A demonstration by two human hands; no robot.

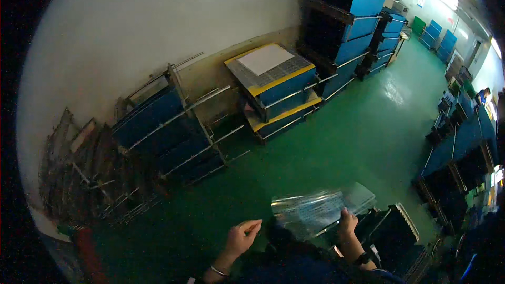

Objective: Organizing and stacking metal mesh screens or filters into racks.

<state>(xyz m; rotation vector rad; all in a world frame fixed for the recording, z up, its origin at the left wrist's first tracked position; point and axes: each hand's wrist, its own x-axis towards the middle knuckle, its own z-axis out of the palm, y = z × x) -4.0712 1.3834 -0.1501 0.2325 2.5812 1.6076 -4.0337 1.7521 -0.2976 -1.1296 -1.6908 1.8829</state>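
Observation:
My right hand [347, 223] is closed at the near right part of a clear, shiny plastic sheet [307, 211], the thumb pointing up. Faint print or a pattern shows through the sheet, which spreads out in front of my body. To the left of it, apart from its visible edge, is my left hand [244, 237]. Its fingers and thumb are drawn together in a pinch; whether something thin is between them I cannot make out. A bracelet circles my left wrist, and a dark band is on my right one.
Blue racks [168, 131] with metal rods line the wall at left. A low blue stack [289, 87] carries a white sheet [265, 59]. Taller blue stacks [363, 26] stand behind it. Close to my right arm is a dark slotted rack [394, 226]. Far right, a person [483, 95] bends over.

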